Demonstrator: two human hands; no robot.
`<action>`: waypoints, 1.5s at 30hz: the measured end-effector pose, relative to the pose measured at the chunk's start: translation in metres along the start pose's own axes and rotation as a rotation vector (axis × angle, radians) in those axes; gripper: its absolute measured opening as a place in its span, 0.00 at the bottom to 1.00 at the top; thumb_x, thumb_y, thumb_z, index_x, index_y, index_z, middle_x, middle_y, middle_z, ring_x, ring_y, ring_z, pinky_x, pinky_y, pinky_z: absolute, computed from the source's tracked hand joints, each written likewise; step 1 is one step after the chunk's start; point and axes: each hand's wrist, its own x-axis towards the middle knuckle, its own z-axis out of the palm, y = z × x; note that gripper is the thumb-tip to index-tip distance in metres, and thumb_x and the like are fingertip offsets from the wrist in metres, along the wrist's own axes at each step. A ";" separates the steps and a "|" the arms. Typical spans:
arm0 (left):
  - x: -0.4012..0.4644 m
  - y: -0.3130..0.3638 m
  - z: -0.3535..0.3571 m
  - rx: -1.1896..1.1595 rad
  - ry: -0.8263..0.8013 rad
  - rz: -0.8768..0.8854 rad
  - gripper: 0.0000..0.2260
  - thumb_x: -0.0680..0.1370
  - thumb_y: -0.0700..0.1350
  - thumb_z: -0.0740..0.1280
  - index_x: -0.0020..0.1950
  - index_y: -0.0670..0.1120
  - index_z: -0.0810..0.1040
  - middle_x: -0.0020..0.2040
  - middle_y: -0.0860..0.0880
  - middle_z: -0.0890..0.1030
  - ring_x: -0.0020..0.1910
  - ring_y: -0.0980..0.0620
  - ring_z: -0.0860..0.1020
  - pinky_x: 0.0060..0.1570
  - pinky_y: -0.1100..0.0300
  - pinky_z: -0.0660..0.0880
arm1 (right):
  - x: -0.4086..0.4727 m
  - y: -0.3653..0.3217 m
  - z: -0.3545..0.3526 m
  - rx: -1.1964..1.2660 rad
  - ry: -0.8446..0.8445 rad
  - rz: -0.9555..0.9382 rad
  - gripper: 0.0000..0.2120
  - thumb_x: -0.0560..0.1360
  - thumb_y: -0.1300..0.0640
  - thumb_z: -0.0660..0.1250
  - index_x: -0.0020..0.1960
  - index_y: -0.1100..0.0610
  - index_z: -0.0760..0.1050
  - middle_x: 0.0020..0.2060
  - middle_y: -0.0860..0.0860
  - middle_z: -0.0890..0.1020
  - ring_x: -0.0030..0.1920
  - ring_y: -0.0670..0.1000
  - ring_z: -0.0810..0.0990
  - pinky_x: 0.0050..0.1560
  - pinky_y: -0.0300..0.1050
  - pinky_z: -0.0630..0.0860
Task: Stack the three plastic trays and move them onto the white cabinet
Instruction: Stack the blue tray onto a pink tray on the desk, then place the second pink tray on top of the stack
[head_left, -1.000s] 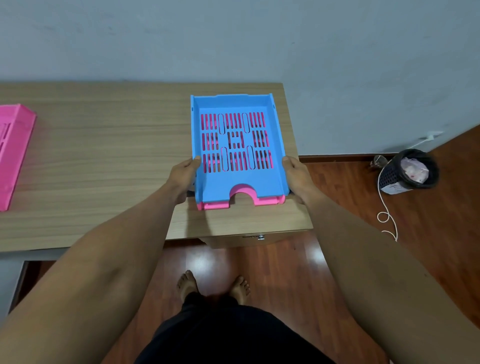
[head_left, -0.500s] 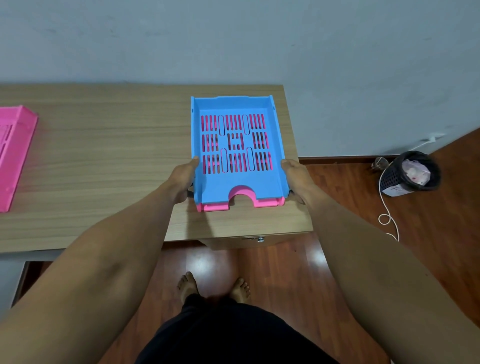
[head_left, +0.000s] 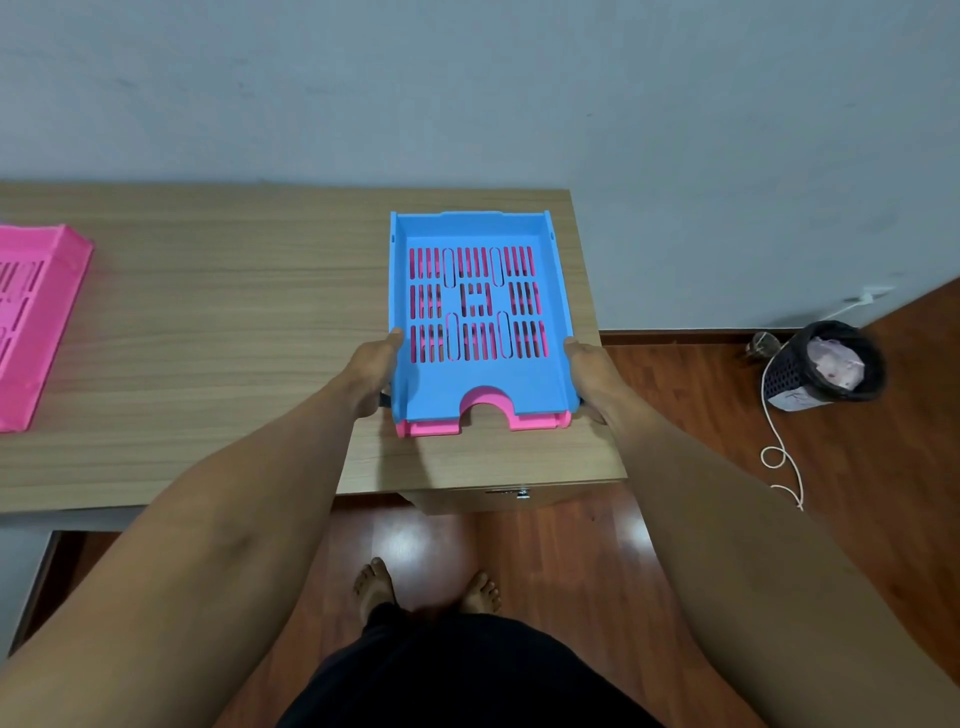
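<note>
Two trays are already nested at the right end of the wooden surface (head_left: 208, 322): the blue tray (head_left: 470, 384) sits inside a pink tray (head_left: 431, 427) whose front lip and slats show beneath it. The stack's long axis runs straight away from the person, its notched short end nearest the body and close to the surface's front edge. The third tray (head_left: 36, 322), also pink, lies well apart at the far left, cut off by the frame edge.

The stack lies directly between the hands, so neither is nearer. The left hand (head_left: 371, 374) presses on the stack's left side wall near the front corner, and the right hand (head_left: 589, 376) mirrors it on the right wall. Each hand is partly closed around its edge, thumb up along the blue rim; the fingers themselves are tucked under or behind the walls and mostly hidden, so how far they curl beneath cannot be told. Whether the stack rests on the surface or is just lifted is also unclear, though a shadow lies under its front.

Judging from this, the pair is gripped evenly for carrying; the coming move likely runs leftward toward the lone pink tray. No white cabinet is in sight.
</note>
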 end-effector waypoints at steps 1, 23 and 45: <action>0.000 0.000 0.000 -0.009 -0.003 -0.001 0.23 0.85 0.61 0.54 0.66 0.46 0.77 0.58 0.46 0.85 0.57 0.44 0.83 0.65 0.37 0.75 | 0.000 0.000 0.000 0.012 -0.001 0.003 0.16 0.84 0.44 0.59 0.57 0.55 0.79 0.49 0.53 0.89 0.52 0.55 0.89 0.67 0.61 0.78; 0.001 0.001 -0.008 -0.035 -0.041 0.028 0.18 0.85 0.59 0.58 0.61 0.49 0.80 0.56 0.47 0.85 0.57 0.45 0.83 0.65 0.38 0.76 | 0.001 -0.013 -0.004 -0.069 0.087 -0.040 0.15 0.84 0.46 0.61 0.47 0.56 0.77 0.39 0.50 0.88 0.38 0.49 0.87 0.40 0.41 0.77; -0.017 0.022 -0.289 0.474 0.551 0.361 0.24 0.79 0.50 0.67 0.70 0.38 0.78 0.65 0.37 0.82 0.68 0.38 0.77 0.70 0.51 0.72 | -0.015 -0.125 0.284 -0.622 0.165 -0.709 0.17 0.78 0.61 0.60 0.64 0.60 0.80 0.62 0.61 0.83 0.64 0.61 0.80 0.64 0.53 0.77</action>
